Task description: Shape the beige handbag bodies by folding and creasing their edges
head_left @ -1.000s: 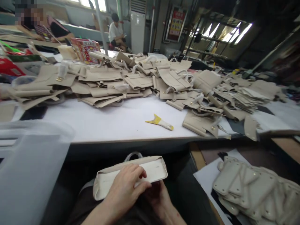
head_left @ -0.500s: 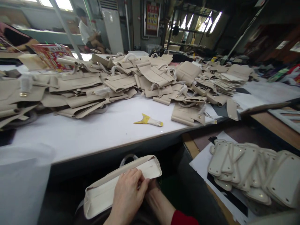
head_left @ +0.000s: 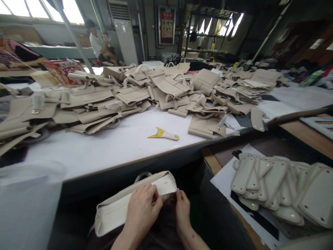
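A cream bag body point(head_left: 114, 210) lies upside down on my lap, below the table edge, its white base facing up. My left hand point(head_left: 142, 210) lies over the middle of that base, fingers curled onto its near edge. My right hand point(head_left: 182, 211) grips the bag's right end from below, fingers bent against the corner. A clear handle loop point(head_left: 142, 175) pokes out behind the bag.
A white table point(head_left: 109, 146) holds a long heap of beige bag pieces point(head_left: 145, 93) and a yellow-tipped scraper point(head_left: 163, 134). Cream oval base panels point(head_left: 278, 187) are stacked on a low surface at right. A translucent bin point(head_left: 26, 201) stands at left. People sit at far tables.
The camera view swung to the right. The bag tilted, left end lower. My right hand came out from under the bag and now shows at its right corner.
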Demonstrator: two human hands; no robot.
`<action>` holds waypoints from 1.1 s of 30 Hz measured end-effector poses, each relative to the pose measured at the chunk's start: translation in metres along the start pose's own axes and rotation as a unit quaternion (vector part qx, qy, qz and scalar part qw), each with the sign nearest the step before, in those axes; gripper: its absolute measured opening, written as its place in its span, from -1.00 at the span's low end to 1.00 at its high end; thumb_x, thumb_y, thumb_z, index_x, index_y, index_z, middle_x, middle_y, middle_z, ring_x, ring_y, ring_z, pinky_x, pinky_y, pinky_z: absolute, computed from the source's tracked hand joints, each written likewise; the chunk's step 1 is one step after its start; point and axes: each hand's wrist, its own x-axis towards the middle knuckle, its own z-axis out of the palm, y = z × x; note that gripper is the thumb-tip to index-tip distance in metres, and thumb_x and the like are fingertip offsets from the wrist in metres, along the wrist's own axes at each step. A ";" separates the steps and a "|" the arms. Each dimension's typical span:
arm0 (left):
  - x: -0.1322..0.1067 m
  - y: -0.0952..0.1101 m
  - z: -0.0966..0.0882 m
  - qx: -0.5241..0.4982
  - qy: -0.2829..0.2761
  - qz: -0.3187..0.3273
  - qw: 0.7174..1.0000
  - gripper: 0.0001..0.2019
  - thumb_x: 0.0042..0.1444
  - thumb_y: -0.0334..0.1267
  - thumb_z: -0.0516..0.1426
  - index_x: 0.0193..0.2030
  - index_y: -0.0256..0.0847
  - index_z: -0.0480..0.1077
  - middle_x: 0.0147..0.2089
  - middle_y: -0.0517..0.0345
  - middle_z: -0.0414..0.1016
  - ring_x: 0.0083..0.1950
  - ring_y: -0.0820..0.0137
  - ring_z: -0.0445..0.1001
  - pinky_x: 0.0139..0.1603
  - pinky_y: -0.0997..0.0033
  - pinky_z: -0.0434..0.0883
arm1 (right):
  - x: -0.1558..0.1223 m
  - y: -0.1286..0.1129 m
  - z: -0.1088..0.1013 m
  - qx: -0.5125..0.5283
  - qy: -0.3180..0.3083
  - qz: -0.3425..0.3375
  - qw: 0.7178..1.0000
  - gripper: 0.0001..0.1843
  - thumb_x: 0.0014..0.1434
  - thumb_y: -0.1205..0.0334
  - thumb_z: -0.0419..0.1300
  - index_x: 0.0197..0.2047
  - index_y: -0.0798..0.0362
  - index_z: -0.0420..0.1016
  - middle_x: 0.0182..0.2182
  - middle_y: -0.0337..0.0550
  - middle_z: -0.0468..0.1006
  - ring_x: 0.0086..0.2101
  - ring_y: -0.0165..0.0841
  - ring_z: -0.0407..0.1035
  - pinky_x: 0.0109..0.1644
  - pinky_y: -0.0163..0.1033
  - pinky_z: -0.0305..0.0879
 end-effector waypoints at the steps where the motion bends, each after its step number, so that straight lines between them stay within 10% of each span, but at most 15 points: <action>1: -0.001 0.000 0.000 -0.001 0.004 0.000 1.000 -0.80 0.20 -0.26 0.04 -0.46 -0.16 0.30 -0.35 0.14 0.47 -0.18 0.20 0.44 -0.22 0.25 0.15 | -0.009 -0.006 -0.012 -0.030 -0.007 -0.054 0.998 -0.75 0.28 0.10 0.17 -0.29 0.10 0.54 -0.34 -0.16 0.54 -0.28 -0.31 0.44 -0.09 -0.18 0.42; 3: -0.002 0.001 0.000 -0.002 0.012 0.001 1.000 -0.80 0.20 -0.26 0.05 -0.46 -0.16 0.30 -0.36 0.14 0.46 -0.18 0.20 0.44 -0.22 0.25 0.16 | -0.026 -0.019 -0.031 -0.130 -0.045 -0.244 0.960 -0.79 0.29 0.22 0.14 -0.10 0.05 0.57 -0.12 -0.08 0.55 -0.06 -0.24 0.41 0.09 -0.16 0.35; 6: -0.003 0.002 0.001 0.000 0.025 0.007 1.000 -0.81 0.20 -0.28 0.05 -0.45 -0.16 0.30 -0.36 0.15 0.45 -0.20 0.21 0.43 -0.21 0.25 0.16 | -0.045 -0.036 -0.038 -0.311 -0.108 -0.516 0.791 -0.55 0.28 0.41 0.06 0.22 0.07 0.37 0.13 0.01 0.42 0.15 -0.17 0.28 0.18 -0.08 0.33; 10: -0.005 0.002 0.002 0.008 0.038 0.009 0.999 -0.80 0.21 -0.27 0.05 -0.46 -0.16 0.30 -0.37 0.15 0.45 -0.23 0.22 0.42 -0.22 0.23 0.16 | -0.046 -0.039 -0.022 -0.447 -0.095 -0.580 0.674 -0.48 0.27 0.41 0.07 0.29 0.20 0.24 0.16 0.09 0.40 0.19 -0.10 0.23 0.20 0.05 0.34; 17: -0.016 0.002 0.007 0.003 0.083 0.005 0.997 -0.83 0.22 -0.31 0.07 -0.42 -0.17 0.33 -0.34 0.14 0.44 -0.21 0.24 0.40 -0.17 0.24 0.20 | -0.041 -0.029 -0.015 -0.481 -0.056 -0.609 0.629 -0.54 0.29 0.38 0.05 0.25 0.22 0.29 0.14 0.12 0.42 0.17 -0.08 0.26 0.17 0.10 0.35; 33: -0.056 -0.027 -0.001 -0.017 0.174 -0.064 0.983 -0.83 0.24 -0.36 0.02 -0.37 -0.19 0.35 -0.28 0.08 0.41 -0.17 0.19 0.33 -0.13 0.13 0.19 | -0.065 -0.010 0.018 -0.422 -0.142 -0.639 0.627 -0.52 0.31 0.36 0.04 0.28 0.20 0.27 0.07 0.18 0.44 0.11 -0.02 0.30 0.07 0.12 0.39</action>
